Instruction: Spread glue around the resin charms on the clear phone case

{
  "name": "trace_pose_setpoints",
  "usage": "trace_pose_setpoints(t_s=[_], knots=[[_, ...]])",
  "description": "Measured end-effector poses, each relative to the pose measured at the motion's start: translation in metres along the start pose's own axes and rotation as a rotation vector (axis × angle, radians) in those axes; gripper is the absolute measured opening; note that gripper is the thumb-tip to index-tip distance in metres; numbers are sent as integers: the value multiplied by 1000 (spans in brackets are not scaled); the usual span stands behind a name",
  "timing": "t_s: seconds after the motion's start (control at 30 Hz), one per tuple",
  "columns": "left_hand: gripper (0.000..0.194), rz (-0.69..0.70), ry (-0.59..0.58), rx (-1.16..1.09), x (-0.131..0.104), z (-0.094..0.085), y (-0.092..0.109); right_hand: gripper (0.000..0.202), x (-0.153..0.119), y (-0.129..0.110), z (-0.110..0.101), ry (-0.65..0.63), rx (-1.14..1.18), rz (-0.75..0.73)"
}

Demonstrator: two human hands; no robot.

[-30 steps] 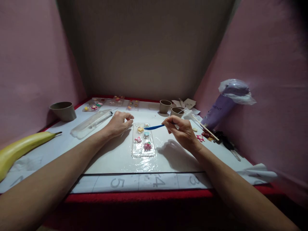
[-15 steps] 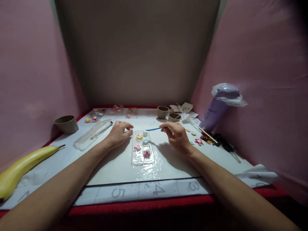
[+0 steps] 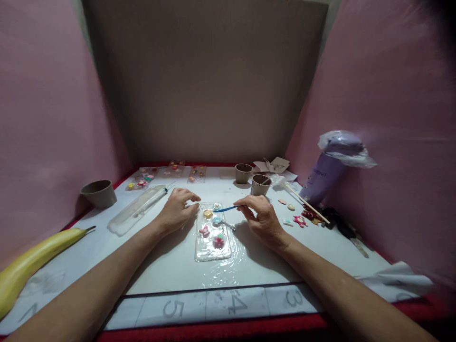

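A clear phone case [image 3: 204, 249] lies flat in front of me, coated with something glossy. On it sit a yellow charm [image 3: 208, 213], a pale blue one [image 3: 217, 221], a round one [image 3: 217, 206] at the top, a pink bunny-like charm [image 3: 204, 231] and a pink piece with green [image 3: 218, 241]. My right hand [image 3: 261, 216] pinches a thin blue stick [image 3: 226, 209], its tip at or just over the yellow charm's right side. My left hand [image 3: 181, 206] rests by the case's upper left corner, thumb and index slightly apart; whether they touch the case is unclear.
Left: a grey-brown cup [image 3: 99, 194], a clear plastic tray [image 3: 133, 211] and a banana [image 3: 42, 244]. At the back, several decorated clear pieces [image 3: 196, 174] and two cups [image 3: 243, 174] [image 3: 261, 185]. Right: loose charms [image 3: 300, 221], a white stick [image 3: 308, 204] and a purple bottle [image 3: 322, 175].
The blue stick's tip has moved from beside the top round charm down to the yellow charm. My left thumb and index have parted a little. The whole scene sits lower in view.
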State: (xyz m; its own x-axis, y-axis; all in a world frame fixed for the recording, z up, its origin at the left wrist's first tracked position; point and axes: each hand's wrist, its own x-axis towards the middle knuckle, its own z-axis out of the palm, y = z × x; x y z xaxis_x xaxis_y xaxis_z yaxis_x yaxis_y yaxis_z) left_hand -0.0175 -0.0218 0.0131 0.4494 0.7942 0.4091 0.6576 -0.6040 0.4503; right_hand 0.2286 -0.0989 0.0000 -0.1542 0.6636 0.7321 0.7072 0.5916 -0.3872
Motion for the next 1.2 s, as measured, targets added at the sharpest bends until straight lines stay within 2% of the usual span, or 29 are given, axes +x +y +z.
trace_pose_setpoints(t_s=[0.23, 0.53, 0.73, 0.93, 1.03, 1.2], knots=[[23, 23, -9, -1, 0, 3, -2, 20, -2, -2, 1, 55, 51, 59], [19, 13, 31, 11, 1, 1, -7, 17, 9, -1, -9, 191, 293, 301], [19, 26, 45, 16, 2, 3, -9, 16, 21, 0, -22, 130, 335, 393], [21, 2, 19, 41, 2, 1, -7, 14, 47, 12, 1, 54, 458, 432], [22, 0, 19, 37, 2, 0, -8, 13, 41, 21, 11, -5, 536, 360], [24, -2, 13, 29, 2, 2, -9, 9, 22, 23, 11, -54, 431, 276]])
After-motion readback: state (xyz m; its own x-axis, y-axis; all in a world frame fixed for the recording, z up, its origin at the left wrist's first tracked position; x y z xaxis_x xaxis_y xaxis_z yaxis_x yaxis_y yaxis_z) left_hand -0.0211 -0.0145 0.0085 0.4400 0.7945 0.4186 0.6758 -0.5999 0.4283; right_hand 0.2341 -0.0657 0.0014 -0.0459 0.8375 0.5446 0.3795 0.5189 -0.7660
